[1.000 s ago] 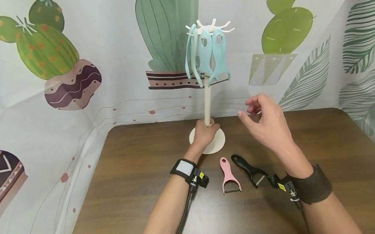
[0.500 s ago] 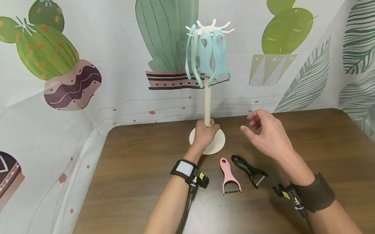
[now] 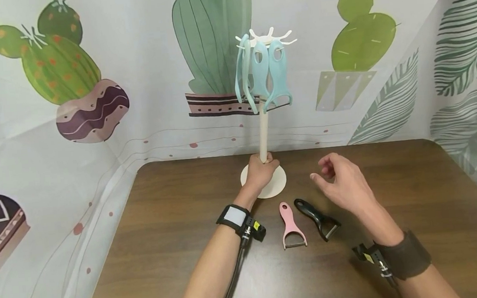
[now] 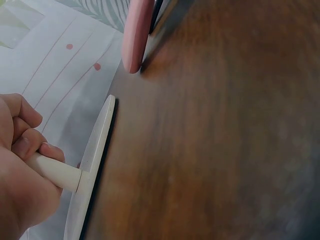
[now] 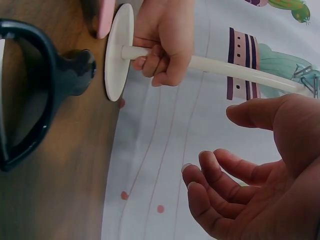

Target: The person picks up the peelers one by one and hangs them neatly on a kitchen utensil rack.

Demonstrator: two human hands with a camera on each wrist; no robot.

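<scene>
A cream hook stand (image 3: 264,135) rises from a round base at the back of the table. My left hand (image 3: 261,173) grips its pole just above the base, the fingers wrapped round it in the left wrist view. Several light blue Y-shaped peelers (image 3: 261,71) hang from the stand's hooks. To the right, my right hand (image 3: 347,184) is held over the table, thumb apart and fingers loosely bent, with nothing in it. Nearest to it lies a black peeler (image 3: 312,212), beside a pink peeler (image 3: 287,219). Both have their handles pointing toward the back.
Several bare white hooks (image 3: 285,33) stick out around the top of the stand. The brown wooden table (image 3: 166,250) ends at the back against a white cloth (image 3: 151,81) printed with cacti and leaves. Each wrist wears a strapped camera with a cable.
My right hand has come down and slightly back toward me, from beside the stand's pole to above the table near the black peeler. My left hand and the stand stay in place.
</scene>
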